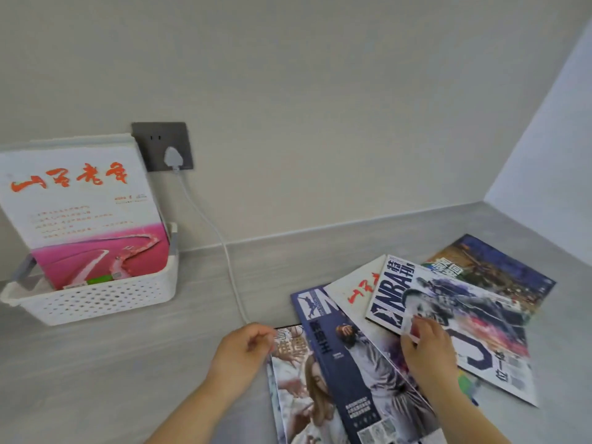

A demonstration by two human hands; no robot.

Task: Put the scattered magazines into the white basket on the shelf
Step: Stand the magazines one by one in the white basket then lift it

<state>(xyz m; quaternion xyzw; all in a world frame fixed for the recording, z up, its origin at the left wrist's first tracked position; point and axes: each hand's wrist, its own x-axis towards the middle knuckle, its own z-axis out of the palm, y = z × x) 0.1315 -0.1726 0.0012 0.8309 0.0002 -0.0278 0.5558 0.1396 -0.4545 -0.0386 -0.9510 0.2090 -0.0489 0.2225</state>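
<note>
A white perforated basket (96, 299) stands at the left on the grey shelf, with a white and pink magazine (80, 206) upright in it. Several magazines lie fanned out at the lower right: an NBA magazine (464, 315) on top, a dark blue one (349, 363), a white one with red characters (355, 286), a dark one at the far right (499, 270) and one at the bottom (294, 379). My right hand (429, 350) pinches the near edge of the NBA magazine. My left hand (243, 347) hovers, fingers curled, at the corner of the bottom magazine.
A grey wall socket (163, 145) behind the basket holds a white plug, and its cable (221, 245) runs down across the shelf towards the magazines. The shelf (128, 379) meets walls at the back and right.
</note>
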